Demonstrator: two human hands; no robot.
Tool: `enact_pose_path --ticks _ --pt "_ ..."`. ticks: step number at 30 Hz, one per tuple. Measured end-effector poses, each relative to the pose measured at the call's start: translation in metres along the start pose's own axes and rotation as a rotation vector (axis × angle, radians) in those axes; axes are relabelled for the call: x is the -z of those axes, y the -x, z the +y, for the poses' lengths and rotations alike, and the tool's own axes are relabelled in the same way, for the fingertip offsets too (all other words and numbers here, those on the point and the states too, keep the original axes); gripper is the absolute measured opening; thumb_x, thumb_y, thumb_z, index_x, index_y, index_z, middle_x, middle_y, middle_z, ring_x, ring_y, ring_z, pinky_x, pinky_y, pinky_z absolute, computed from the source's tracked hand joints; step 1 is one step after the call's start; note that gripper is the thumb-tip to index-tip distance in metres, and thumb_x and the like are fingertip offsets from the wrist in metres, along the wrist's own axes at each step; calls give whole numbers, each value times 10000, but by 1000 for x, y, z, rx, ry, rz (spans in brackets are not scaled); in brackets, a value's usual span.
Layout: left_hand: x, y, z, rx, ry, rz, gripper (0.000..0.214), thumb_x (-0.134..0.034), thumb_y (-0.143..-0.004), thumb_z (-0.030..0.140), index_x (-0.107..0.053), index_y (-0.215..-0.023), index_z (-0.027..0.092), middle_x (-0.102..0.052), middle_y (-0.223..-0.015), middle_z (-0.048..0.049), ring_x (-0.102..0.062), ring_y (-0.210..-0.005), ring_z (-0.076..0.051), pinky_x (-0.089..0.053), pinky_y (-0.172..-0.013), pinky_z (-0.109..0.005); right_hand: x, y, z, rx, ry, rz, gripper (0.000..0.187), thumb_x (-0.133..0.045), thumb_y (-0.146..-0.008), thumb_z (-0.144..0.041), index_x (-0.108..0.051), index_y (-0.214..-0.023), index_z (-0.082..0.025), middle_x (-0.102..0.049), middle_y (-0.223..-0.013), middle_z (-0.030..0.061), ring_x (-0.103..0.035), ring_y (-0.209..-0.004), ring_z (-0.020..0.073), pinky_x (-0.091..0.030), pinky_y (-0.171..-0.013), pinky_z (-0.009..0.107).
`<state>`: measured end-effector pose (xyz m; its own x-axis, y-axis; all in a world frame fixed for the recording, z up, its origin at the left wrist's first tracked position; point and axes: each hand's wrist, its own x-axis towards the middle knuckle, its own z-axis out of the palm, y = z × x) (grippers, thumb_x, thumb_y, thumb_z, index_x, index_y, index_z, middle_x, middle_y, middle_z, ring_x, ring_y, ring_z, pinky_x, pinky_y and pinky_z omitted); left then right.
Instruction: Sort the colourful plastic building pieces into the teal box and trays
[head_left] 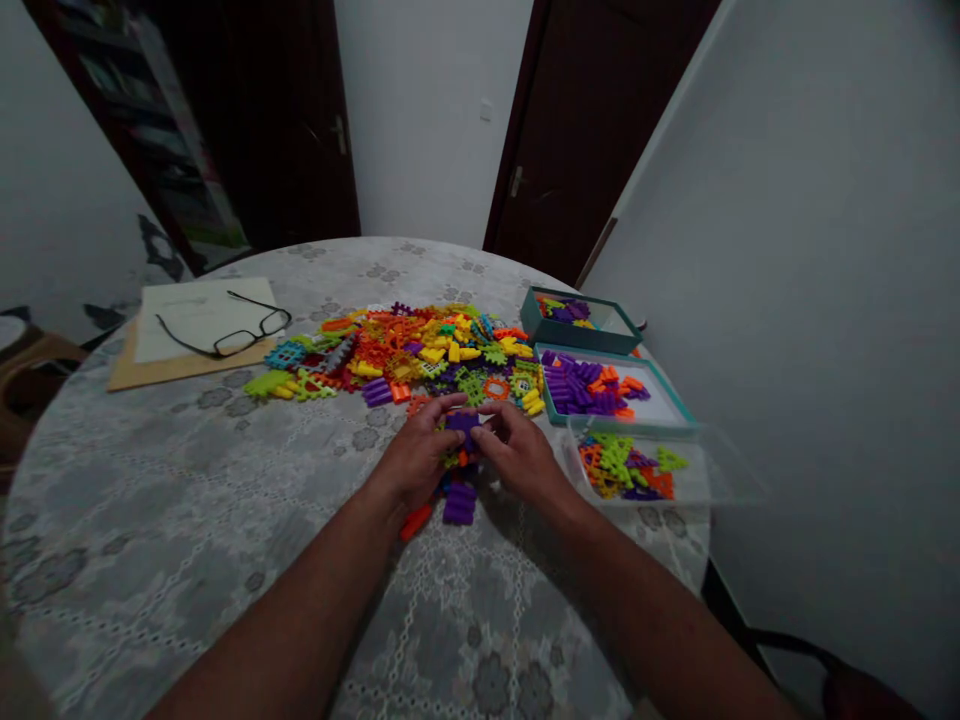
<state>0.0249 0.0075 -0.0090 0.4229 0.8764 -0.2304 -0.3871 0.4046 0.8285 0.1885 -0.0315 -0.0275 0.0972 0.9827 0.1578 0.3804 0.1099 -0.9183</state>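
Observation:
Between my two hands is a small cluster of plastic building pieces with a purple square piece (463, 427) on top and some green and orange beneath it. My left hand (421, 447) is closed around its left side, thumb on the purple piece. At the right edge, the thumb and fingers of my right hand (517, 446) pinch the same purple piece. Just below, on the table, lie a ribbed purple piece (460, 503) and an orange piece (416, 522); whether they join the cluster I cannot tell.
A big heap of colourful building pieces (405, 345) spreads beyond my hands. To the right stand a dark green box (574, 338), a teal-edged tray (667, 395) of purple and orange pieces, and a clear plastic container (694, 480). Glasses (236, 343) rest on paper (169, 310) at left.

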Motion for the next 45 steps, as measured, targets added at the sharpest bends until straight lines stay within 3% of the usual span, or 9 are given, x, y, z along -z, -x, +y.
enact_pose_path --ticks 7,12,21,25,29,32,35,40,45 --pt "3 -2 -3 32 -56 -41 576 -755 -699 79 -648 -1254 187 -739 -1126 -117 -744 -860 -231 -621 -710 -337 -9 -1 3 -68 -268 -33 294 -676 -881 -304 -637 -1170 -268 -615 -873 -22 -642 -722 145 -574 -624 278" --pt "7 -4 -2 115 16 -73 496 -741 -694 72 -668 -1177 158 -732 -1097 -126 -750 -880 -241 -649 -777 -394 -2 -3 -3 -139 -373 35 231 -645 -869 -333 -614 -1081 -248 -590 -782 -52 -549 -528 95 -448 -460 206" --pt "6 -4 -4 74 -10 12 517 -708 -655 -8 -678 -1137 177 -718 -1189 -151 -723 -1105 -282 -658 -836 -392 57 -18 -17 -113 -119 46 212 -628 -870 -333 -695 -1023 -202 -640 -707 -27 -614 -585 134 -506 -565 253" --pt "7 -6 -4 92 15 44 552 -735 -710 16 -648 -1225 194 -711 -1246 -169 -743 -1079 -279 -661 -837 -389 100 -56 -20 -113 66 67 340 -609 -859 -249 -737 -1169 -196 -706 -767 16 -634 -626 151 -520 -586 265" --pt "7 -6 -3 94 27 64 546 -731 -742 17 -640 -1250 197 -710 -1271 -170 -751 -1063 -269 -666 -836 -384 137 -120 -16 -186 35 251 480 -581 -838 -155 -692 -1305 -170 -749 -962 76 -660 -635 139 -542 -567 254" --pt "5 -5 -2 91 46 77 567 -734 -745 9 -632 -1268 201 -709 -1275 -167 -756 -1043 -262 -669 -816 -375 152 -162 -11 -242 -5 390 621 -553 -818 -101 -585 -1432 -187 -715 -1206 112 -666 -621 101 -537 -540 219" --pt "5 -5 0 75 68 77 636 -751 -748 13 -599 -1332 214 -709 -1275 -167 -752 -1069 -271 -668 -810 -375 155 -182 -3 -265 13 435 704 -548 -792 -83 -516 -1485 -204 -633 -1388 159 -653 -576 80 -525 -498 215" --pt "6 -6 0 40 92 54 571 -795 -755 63 -631 -1287 190 -722 -1224 -164 -751 -1053 -272 -663 -815 -381 134 -156 0 -230 42 390 623 -518 -767 -71 -617 -1370 -192 -551 -1514 153 -690 -642 97 -530 -504 221" --pt "5 -5 -3 21 93 23 551 -837 -736 97 -674 -1254 187 -749 -1083 -125 -754 -962 -236 -650 -800 -353 91 -82 -17 -103 79 40 370 -553 -868 -186 -689 -1212 -196 -714 -1262 103 -707 -741 138 -543 -579 233"
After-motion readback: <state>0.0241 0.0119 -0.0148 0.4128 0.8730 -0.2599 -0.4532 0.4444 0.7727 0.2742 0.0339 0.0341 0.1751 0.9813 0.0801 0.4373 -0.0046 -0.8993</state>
